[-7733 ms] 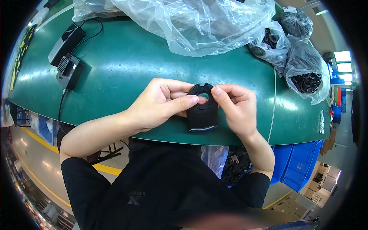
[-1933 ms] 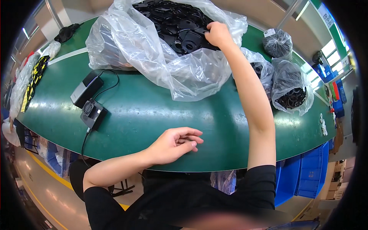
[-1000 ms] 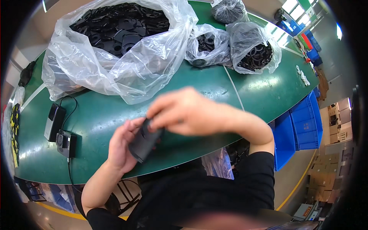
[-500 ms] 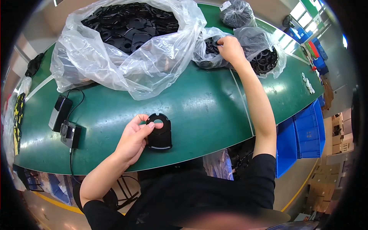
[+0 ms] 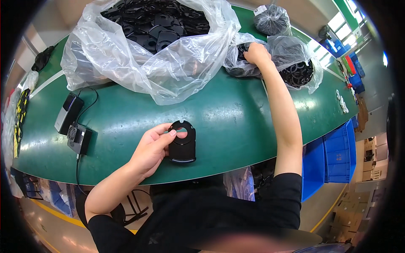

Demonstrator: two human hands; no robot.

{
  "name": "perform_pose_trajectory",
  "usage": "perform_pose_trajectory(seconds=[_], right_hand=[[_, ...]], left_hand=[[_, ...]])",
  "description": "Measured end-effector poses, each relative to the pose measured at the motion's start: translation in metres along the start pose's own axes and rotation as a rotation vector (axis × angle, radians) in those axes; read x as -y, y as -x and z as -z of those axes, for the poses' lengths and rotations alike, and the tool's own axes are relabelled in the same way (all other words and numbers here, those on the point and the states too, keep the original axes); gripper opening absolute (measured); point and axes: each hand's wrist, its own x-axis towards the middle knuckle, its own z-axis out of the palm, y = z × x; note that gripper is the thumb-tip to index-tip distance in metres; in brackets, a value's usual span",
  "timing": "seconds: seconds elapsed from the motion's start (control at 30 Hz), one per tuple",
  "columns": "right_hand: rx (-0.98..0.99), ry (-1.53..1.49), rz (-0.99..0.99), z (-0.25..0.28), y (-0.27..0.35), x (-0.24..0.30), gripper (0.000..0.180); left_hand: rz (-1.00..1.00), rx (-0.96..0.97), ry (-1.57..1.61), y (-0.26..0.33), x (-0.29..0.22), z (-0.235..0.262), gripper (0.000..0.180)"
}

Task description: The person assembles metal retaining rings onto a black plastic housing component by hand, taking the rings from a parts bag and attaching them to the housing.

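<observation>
Near the front of the green table, my left hand (image 5: 152, 148) pinches a flat black plastic plate (image 5: 182, 149) between thumb and fingers. The plate has a rounded top with a round hole and a straight lower edge. My right arm stretches far forward, and my right hand (image 5: 257, 54) reaches into the mouth of a small clear plastic bag (image 5: 237, 66) of small black parts. Its fingertips are down among the parts, so what they grip, if anything, is hidden.
A large clear bag (image 5: 164, 80) full of black plates stands at the back left. Right of the small bag lie a bag of black rings (image 5: 297, 75) and a tied bag (image 5: 272, 20). A black device with a cable (image 5: 79, 137) sits left; blue crates (image 5: 337, 154) stand right.
The whole view has shifted slightly. My left hand still holds the black plate, now turned a little more upright. My right hand stays in the small bag, its fingers a bit deeper.
</observation>
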Motion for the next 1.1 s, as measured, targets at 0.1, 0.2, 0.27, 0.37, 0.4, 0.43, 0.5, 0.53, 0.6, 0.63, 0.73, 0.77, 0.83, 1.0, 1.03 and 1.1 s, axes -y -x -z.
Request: perform_pose_trajectory(seconds=[0.1, 0.2, 0.27, 0.37, 0.4, 0.43, 0.5, 0.53, 0.6, 0.63, 0.73, 0.77, 0.83, 1.0, 1.03, 1.1], right_hand=[[0.002, 0.041, 0.038, 0.003, 0.001, 0.002, 0.031], [-0.032, 0.030, 0.077, -0.003, 0.000, -0.006, 0.029], [-0.047, -0.002, 0.079, -0.002, 0.005, -0.009, 0.027], [-0.425, -0.308, 0.307, 0.012, 0.043, 0.000, 0.019], [-0.591, -0.381, 0.439, 0.016, 0.058, 0.001, 0.018], [-0.457, -0.559, 0.443, 0.019, 0.074, 0.006, 0.019], [-0.032, -0.929, 0.457, 0.032, 0.116, 0.015, 0.021], [0.264, -1.116, 0.467, 0.035, 0.138, 0.021, 0.022], [0.493, -1.165, 0.503, 0.030, 0.175, 0.036, 0.019], [0.567, -1.192, 0.512, 0.027, 0.189, 0.045, 0.017], [0.613, -1.155, 0.551, 0.017, 0.212, 0.059, 0.017], [0.615, -1.140, 0.561, 0.014, 0.213, 0.061, 0.016], [0.613, -1.127, 0.570, 0.009, 0.218, 0.065, 0.015], [-0.014, -0.898, 0.723, 0.008, 0.234, 0.064, 0.014], [-0.013, -0.907, 0.726, 0.009, 0.235, 0.068, 0.019], [-0.025, -0.944, 0.752, 0.004, 0.226, 0.059, 0.018]], left_hand=[[-0.004, 0.010, -0.016, -0.001, 0.002, 0.002, 0.029], [-0.007, 0.009, -0.005, 0.000, 0.002, 0.001, 0.029], [-0.007, 0.010, 0.011, -0.001, 0.002, -0.001, 0.029], [-0.005, 0.003, 0.103, 0.000, 0.003, 0.002, 0.028], [-0.022, 0.011, 0.129, -0.001, 0.003, 0.002, 0.029], [-0.042, 0.008, 0.158, -0.001, 0.004, 0.002, 0.031], [-0.074, -0.008, 0.194, -0.004, 0.006, 0.000, 0.032], [-0.110, -0.001, 0.211, -0.003, 0.007, -0.001, 0.034], [-0.116, 0.003, 0.228, -0.003, 0.006, 0.000, 0.037], [-0.115, 0.055, 0.229, -0.004, 0.006, 0.000, 0.038], [-0.101, 0.134, 0.236, -0.003, 0.007, 0.001, 0.040], [-0.117, 0.138, 0.203, -0.003, 0.008, 0.001, 0.041], [-0.131, 0.146, 0.167, -0.001, 0.007, -0.001, 0.042], [-0.147, 0.091, 0.059, -0.005, 0.012, -0.003, 0.041], [-0.151, 0.069, 0.046, -0.004, 0.016, 0.003, 0.040], [-0.132, 0.004, 0.032, -0.003, 0.012, -0.003, 0.038]])
